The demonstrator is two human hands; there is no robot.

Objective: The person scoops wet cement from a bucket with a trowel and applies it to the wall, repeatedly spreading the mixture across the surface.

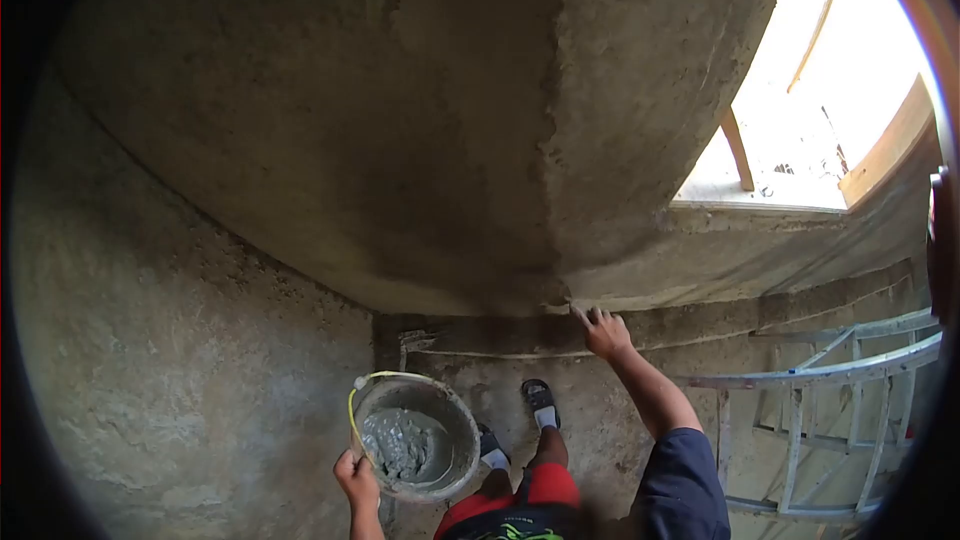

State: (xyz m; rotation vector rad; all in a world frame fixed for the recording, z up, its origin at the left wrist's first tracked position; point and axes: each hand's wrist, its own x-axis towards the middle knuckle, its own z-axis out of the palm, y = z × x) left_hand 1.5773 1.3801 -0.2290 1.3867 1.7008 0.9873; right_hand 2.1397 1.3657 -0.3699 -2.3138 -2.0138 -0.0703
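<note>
My left hand is closed at the near left side of a round bucket, by its rim and yellow handle. Wet grey mortar lies inside the bucket. My right hand reaches forward to the foot of the wall, closed round what looks like a small trowel. Its blade is at the wall surface and shows only in part. Above it, a darker, damp-looking band of plaster runs up the wall, with a ragged edge on its right side.
A metal ladder stands at the right. A bright window opening with wooden pieces is at the upper right. Another wall meets this one at the left corner. A low ledge runs along the wall's foot, before my sandalled feet.
</note>
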